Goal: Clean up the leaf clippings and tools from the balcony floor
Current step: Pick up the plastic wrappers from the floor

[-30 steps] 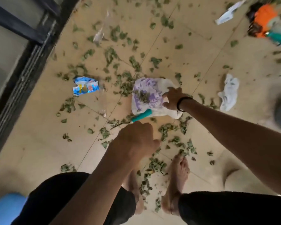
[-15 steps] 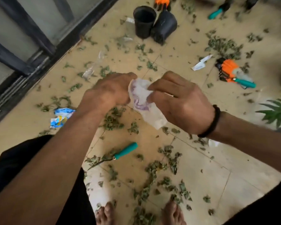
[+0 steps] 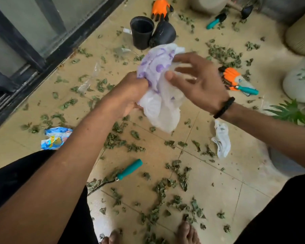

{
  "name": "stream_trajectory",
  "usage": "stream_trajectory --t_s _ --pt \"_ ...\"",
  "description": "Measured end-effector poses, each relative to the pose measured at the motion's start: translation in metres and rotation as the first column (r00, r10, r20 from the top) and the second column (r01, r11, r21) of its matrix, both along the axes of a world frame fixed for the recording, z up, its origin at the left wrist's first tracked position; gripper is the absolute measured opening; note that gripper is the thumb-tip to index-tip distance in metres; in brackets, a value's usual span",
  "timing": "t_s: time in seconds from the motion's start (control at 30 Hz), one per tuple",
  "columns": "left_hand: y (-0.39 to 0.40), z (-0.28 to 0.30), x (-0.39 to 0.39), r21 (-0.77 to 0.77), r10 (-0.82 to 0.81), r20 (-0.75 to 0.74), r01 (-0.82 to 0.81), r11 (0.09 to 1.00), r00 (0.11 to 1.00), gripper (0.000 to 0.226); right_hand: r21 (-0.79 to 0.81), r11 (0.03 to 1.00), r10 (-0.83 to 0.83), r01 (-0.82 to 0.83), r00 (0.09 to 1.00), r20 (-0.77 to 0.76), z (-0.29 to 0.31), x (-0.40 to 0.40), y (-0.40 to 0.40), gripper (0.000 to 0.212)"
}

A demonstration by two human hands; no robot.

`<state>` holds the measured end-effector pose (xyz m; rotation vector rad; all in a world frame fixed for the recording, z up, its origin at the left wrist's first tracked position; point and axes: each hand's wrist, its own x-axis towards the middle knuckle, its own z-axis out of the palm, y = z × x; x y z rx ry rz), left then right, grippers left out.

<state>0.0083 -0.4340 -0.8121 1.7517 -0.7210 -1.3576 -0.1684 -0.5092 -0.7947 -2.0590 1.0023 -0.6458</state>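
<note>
Head view: left hand (image 3: 128,92) grips purple-printed plastic bag (image 3: 158,88), lettering unreadable.

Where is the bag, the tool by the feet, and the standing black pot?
bag (image 3: 163,103), head view, on its white crumpled middle.
tool (image 3: 129,169), head view, on its teal handle.
pot (image 3: 142,33), head view, on its black side wall.

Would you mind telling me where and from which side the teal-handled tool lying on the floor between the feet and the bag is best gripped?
Grip the teal-handled tool by its teal handle, coming from above. The handle lies flat and bare on the tile, pointing up and right, while its thin metal end is buried under leaf clippings. The right hand looks the freer one.
</note>
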Motion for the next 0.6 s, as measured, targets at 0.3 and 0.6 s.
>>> stream_trajectory --t_s 0.3,0.6 --pt "-0.010 -0.018 -0.036 -0.019 -0.237 0.204 0.246 0.969 0.950 0.104 0.223 0.975 0.039 0.011 0.975 -0.219 -0.030 -0.018 -0.029 0.032" --pt "0.009 -0.025 -0.042 0.070 -0.253 0.662 0.277 0.958 0.706 0.016 0.963 0.271 0.011 0.009 1.000 -0.012 -0.073 -0.101 -0.065 0.055"
